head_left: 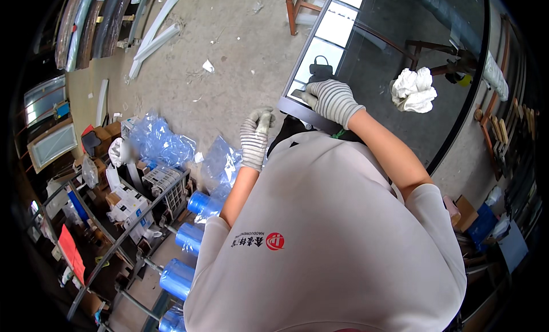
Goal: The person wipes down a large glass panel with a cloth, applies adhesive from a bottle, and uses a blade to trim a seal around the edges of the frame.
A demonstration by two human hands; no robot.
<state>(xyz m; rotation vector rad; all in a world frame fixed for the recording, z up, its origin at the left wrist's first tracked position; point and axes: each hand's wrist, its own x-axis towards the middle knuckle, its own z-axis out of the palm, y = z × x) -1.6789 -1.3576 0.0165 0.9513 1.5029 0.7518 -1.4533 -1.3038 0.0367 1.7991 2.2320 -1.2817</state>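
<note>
A large dark glass panel (pixel 366 63) in a narrow frame lies in front of me, its near edge by my waist. A pale grey strip (pixel 309 114) runs along that edge. My right hand (pixel 331 100), in a grey-and-white striped glove, is closed over the panel's near left corner. A small flat grey piece (pixel 299 95) sticks out from its fingertips; its kind cannot be made out. Left of the corner, apart from the panel, my left hand (pixel 256 136) is gloved alike, with curled fingers. What they hold, if anything, is hidden. A crumpled white cloth (pixel 413 90) lies on the glass.
Blue plastic-wrapped rollers (pixel 183 238) on a metal rack stand at my left, beside clear plastic film (pixel 163 140) and boxes. White strips (pixel 154 43) lie on the concrete floor at the far left. A reddish-brown trestle (pixel 296 12) stands behind the panel; framed pieces lean at right.
</note>
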